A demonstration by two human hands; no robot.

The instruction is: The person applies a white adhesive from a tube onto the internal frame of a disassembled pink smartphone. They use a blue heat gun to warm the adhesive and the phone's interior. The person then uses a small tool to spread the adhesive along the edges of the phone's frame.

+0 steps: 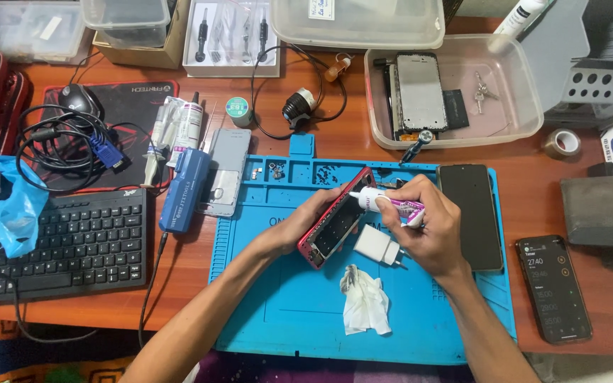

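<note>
Two hands over a bright blue silicone work mat [285, 312], which sits on a reddish-brown wooden desk [363, 145] that's pretty packed with gear. From my feed, the left side has a black keyboard [58, 241] with a crumpled blue plastic bag [5, 206] at its corner, plus a black mouse [79, 99] on a dark mouse pad and a tangle of black cables [54, 142]. Between keyboard and mat lies a blue rectangular tool case [184, 190] and a grey phone back panel [225, 170]. Up top there's a clear plastic tub [526, 106] holding a stripped phone frame and some keys. On the right, a black smartphone with a lit screen [553, 287] lies on the bare desk, and a dark glass phone screen panel [471, 213] rests on the mat's right edge.

Now the actual work: my left hand [306, 220] is wrapped around the red-framed open phone body [335, 220], holding it tilted above the mat. My right hand [423, 227] is closed on a small white and pink glue tube [391, 204], its nozzle end touching the phone's upper right edge. So the phone sits between both hands, mid-mat. Just below it, a white charger plug [376, 245] lies touching my right hand's fingers, and a crumpled white tissue [365, 298] lies near, further toward me.
</note>
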